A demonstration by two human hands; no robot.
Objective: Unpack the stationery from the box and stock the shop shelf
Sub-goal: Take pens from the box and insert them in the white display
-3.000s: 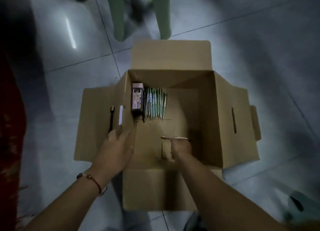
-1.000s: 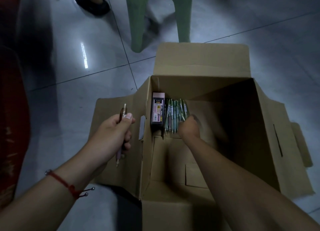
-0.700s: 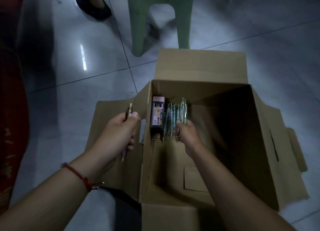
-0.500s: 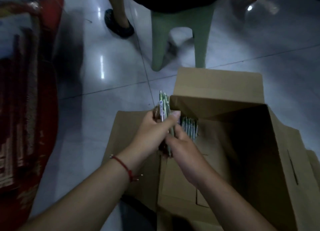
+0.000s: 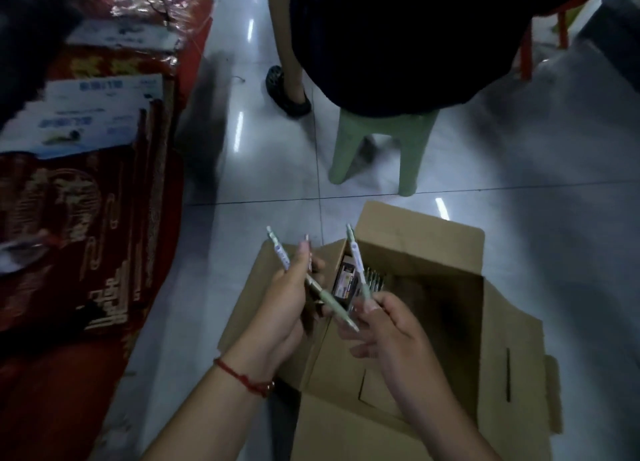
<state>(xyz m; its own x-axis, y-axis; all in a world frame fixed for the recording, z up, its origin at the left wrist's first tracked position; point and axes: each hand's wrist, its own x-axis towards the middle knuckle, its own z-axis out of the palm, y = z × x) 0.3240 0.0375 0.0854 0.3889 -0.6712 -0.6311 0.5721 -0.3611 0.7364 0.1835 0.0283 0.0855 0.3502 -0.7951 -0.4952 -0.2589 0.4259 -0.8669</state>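
- While the cardboard box (image 5: 450, 253) sits open on the pale tiled floor (image 5: 263, 183), both hands are raised over its left wall.
- Just left of that wall, the left hand (image 5: 289, 301) has its fingers curled round pens: one green-and-white pen (image 5: 281, 253) slants up and away from the box, and its lower end (image 5: 332, 303) crosses over the box's left edge; a second pen tip shows above the fingers, though how many are in the fist cannot be told.
- Over the box's opening, the right hand (image 5: 388, 325) pinches another pen (image 5: 356, 263) between thumb and fingers, its top pointing up past the box's far-left corner.
- Inside the box, against the left wall, lies a dark packet with a printed label (image 5: 346, 284); just right of it, a row of pens (image 5: 375, 279) lies on the box floor.
- A red string bracelet (image 5: 239, 379) circles the left wrist, nearer than the box's left flap.
- Beyond the far flap of the box stands a green plastic stool (image 5: 381, 142), with a person in dark clothing (image 5: 398, 45) seated on it and a dark shoe (image 5: 287, 93) to its left.
- Well left of the box lie red-and-gold printed goods (image 5: 86, 218), with white-and-blue packets (image 5: 86, 114) stacked at their far end.
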